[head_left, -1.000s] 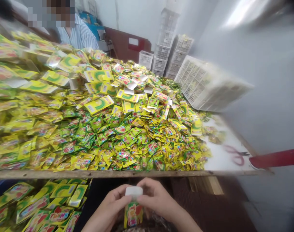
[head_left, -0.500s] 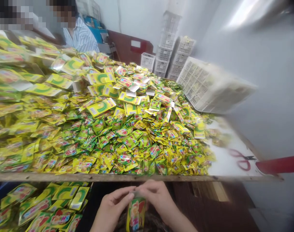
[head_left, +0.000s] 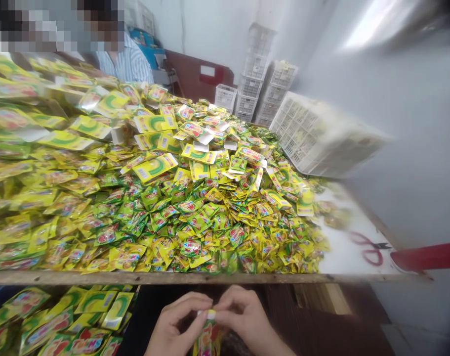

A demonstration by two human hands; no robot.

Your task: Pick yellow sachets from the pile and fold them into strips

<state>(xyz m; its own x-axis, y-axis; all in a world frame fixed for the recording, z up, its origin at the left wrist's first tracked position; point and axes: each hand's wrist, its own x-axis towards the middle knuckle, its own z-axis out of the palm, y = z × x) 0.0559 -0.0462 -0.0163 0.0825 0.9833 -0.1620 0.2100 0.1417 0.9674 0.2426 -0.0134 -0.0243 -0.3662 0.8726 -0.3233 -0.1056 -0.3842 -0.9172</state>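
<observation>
Below the table's front edge, my left hand [head_left: 182,321] and my right hand [head_left: 243,316] hold a small yellow-green carton [head_left: 207,338] upright between them. Fingers and thumbs of both hands pinch at its top end, where a small yellow and white flap [head_left: 211,314] shows. Red and coloured lettering runs down the carton's front, and its lower part falls outside the picture. Just beyond my hands, a large heap of small yellow and green packets [head_left: 195,212] covers the table. Open cartons of the same kind [head_left: 156,167] lie on top of the heap.
At lower left, a container below the table holds many filled cartons [head_left: 89,341]. Red-handled scissors [head_left: 369,247] lie on the white tabletop [head_left: 348,259] beside a red pole [head_left: 425,256]. A white crate [head_left: 302,131] leans at the right; crates are stacked behind. Across the table sits a person in a striped shirt [head_left: 132,62].
Both hands have shifted slightly downward in the picture with the carton. Its top, greyish and blurred before, now shows a yellow and white flap between the fingers.
</observation>
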